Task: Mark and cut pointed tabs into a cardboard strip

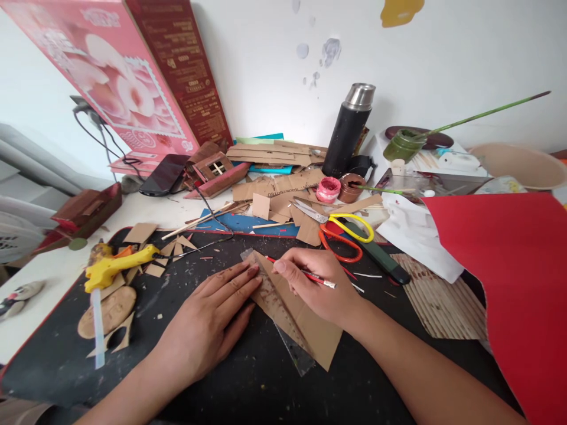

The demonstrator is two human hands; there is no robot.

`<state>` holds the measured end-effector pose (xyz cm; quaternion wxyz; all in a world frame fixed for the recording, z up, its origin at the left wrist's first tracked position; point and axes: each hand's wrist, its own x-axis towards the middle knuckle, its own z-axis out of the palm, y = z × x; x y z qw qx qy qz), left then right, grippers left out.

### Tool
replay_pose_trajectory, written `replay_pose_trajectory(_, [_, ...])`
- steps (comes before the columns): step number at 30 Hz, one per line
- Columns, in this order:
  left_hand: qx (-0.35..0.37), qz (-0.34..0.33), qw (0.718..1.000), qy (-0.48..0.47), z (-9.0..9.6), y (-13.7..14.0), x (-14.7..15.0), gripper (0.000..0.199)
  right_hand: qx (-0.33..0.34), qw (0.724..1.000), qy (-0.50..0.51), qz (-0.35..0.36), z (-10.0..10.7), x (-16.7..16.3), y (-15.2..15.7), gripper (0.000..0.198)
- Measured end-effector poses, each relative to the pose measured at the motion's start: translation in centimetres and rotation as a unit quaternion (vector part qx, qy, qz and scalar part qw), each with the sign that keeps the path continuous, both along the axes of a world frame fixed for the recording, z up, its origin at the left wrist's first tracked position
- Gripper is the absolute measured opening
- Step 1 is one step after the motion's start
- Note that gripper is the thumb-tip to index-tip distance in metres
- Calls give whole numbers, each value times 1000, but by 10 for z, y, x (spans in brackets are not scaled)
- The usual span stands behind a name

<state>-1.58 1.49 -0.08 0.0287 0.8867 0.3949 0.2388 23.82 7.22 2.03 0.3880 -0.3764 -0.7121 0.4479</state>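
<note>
Red pencil (321, 279) is pinched between the fingers (287, 270) of the right hand (330, 298), its point slanting at the edge of a smudged clear ruler (279, 310), though I can't tell if it's actually touching. Left hand (208, 316) is flat, fingers stretched out and gripping nothing, just pressing near the ruler's far end. That's the weak spot imo: the near end pokes past the cardboard (316, 327) onto the black mat (274, 401) with nothing on it, so a sideways shove from the pencil could pivot the ruler and wreck a stroke. The cardboard might skate too, since that same hand seems to be all that's pinning it. Further out, scissors (325, 219) and a dark green cutter (381, 257) sit just beyond the right hand, easy to knock with a knuckle. Back on the white counter (53, 271), an open pink paint pot (328, 190) is right by the scissors blades, so bumping those could tip it and spill everywhere
</note>
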Motion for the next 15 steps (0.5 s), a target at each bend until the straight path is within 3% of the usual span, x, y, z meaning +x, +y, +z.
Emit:
replay_pose_trajectory(5, [-7,2,1000,-1,-2,0,-1,51,16,999,0,39,0,1,1,33])
replay_pose_trajectory(15, [-2,4,1000,5,-2,1,1,45,18,998,-28,46,-3,-2,4,29])
